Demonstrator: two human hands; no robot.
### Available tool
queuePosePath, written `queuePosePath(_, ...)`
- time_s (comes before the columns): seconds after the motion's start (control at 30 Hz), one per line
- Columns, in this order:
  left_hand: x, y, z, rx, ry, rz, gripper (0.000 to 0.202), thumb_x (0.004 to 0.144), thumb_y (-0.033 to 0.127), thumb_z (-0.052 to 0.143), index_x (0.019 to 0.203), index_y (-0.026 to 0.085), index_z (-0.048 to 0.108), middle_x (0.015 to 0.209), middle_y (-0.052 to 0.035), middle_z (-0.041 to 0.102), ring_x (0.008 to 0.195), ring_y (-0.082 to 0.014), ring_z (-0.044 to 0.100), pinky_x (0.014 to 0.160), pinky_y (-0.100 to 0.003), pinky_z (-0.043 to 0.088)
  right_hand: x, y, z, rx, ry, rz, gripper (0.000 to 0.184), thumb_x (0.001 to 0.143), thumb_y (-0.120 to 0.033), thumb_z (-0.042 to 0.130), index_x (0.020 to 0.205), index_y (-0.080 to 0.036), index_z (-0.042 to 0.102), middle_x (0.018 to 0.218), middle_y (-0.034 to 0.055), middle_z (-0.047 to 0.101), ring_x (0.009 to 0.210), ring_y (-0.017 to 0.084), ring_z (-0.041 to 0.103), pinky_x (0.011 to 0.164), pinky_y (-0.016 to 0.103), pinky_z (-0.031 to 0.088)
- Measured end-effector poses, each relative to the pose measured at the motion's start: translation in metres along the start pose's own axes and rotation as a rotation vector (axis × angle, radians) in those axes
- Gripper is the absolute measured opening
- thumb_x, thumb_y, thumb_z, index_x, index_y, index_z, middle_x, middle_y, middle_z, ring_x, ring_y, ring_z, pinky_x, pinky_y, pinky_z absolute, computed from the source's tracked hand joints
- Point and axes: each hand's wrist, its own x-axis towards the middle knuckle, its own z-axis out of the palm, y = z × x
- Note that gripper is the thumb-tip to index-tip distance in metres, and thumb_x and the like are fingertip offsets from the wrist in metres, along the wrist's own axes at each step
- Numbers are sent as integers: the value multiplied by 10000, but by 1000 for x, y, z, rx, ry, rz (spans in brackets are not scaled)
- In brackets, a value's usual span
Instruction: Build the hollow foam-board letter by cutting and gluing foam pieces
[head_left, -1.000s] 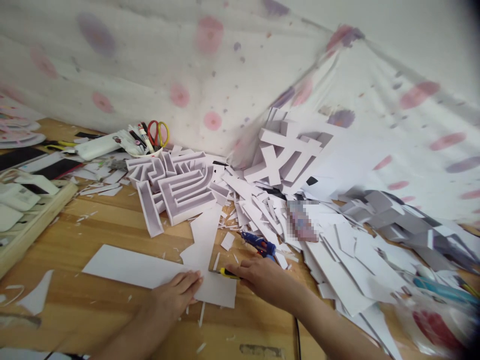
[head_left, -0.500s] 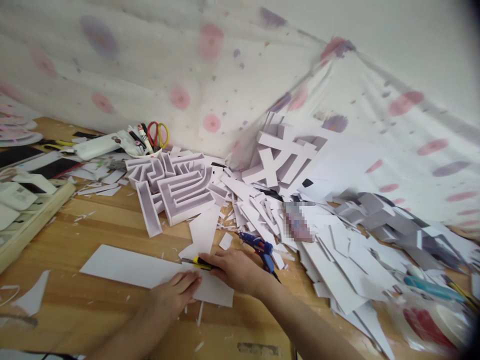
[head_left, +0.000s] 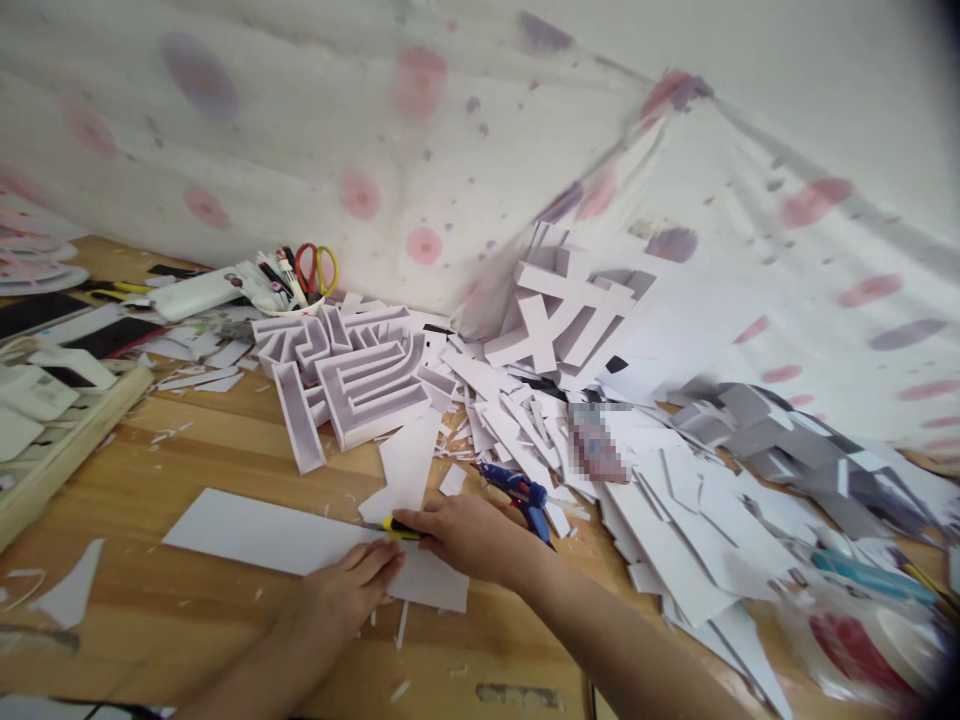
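Observation:
A long white strip of board (head_left: 262,535) lies flat on the wooden table in front of me. My left hand (head_left: 364,580) rests on it with the fingers stretched out, pressing near its right half. In my right hand (head_left: 461,535) is a yellow and black utility knife (head_left: 397,527), held low over the strip's upper edge, just beyond my left fingertips. Its blade end points left; whether it touches the board I cannot tell. Another white offcut (head_left: 411,460) lies just behind the knife. A blue glue gun (head_left: 525,492) lies beside my right hand.
White hollow character shapes (head_left: 375,385) stand behind my hands, and another white character (head_left: 570,310) leans at the back. Board scraps (head_left: 675,530) pile up on the right. Scissors (head_left: 315,268) stand in a holder at the back left. A wooden-edged tray (head_left: 82,445) sits at left.
Very little differs. My right hand and the knife have shifted slightly left; my left hand stays on the strip.

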Motion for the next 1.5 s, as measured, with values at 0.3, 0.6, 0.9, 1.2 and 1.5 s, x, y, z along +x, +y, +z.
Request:
queuePosePath(0.3, 1, 0, -4, -10, 101, 3, 318, 874, 124, 420, 1140, 190, 581, 1107, -34, 676, 977, -157, 621, 826, -261, 525, -9, 6, 9, -62, 50, -37, 448, 910, -227, 445, 1353, -276, 395, 1049, 56, 644, 877, 187, 623, 718, 275, 428)
queuePosePath(0.6, 1, -1, -8, -12, 119, 3, 336, 865, 102, 426, 1154, 195, 569, 1093, -9, 680, 956, -147, 619, 786, -232, 522, -26, 17, 14, -68, 34, -2, 468, 899, -230, 474, 1357, -292, 401, 999, 49, 652, 880, 205, 616, 650, 269, 426)
queuePosePath(0.9, 7, 1, -23, -37, 28, -3, 349, 857, 84, 404, 1131, 187, 594, 1094, -28, 681, 971, -149, 614, 843, -241, 500, -45, 23, 21, -75, 59, 25, 465, 892, -199, 469, 1343, -300, 412, 938, 34, 662, 809, 198, 630, 635, 271, 419)
queuePosePath(1.2, 1, -3, -3, -102, 36, -46, 352, 865, 133, 439, 1170, 245, 575, 1141, -11, 669, 1018, -155, 612, 865, -264, 510, -69, 37, 31, 84, 113, 138, 464, 873, -177, 458, 1315, -315, 453, 986, 27, 660, 889, 183, 608, 728, 264, 432)
queuePosePath(1.5, 0, -11, -23, -39, 213, 0, 396, 856, 376, 510, 1225, 234, 532, 1183, -27, 649, 1055, -175, 606, 872, -266, 512, -55, 4, 64, 46, 342, 432, 635, 793, -5, 383, 1372, -265, 383, 1069, 98, 576, 931, 200, 566, 776, 293, 469)
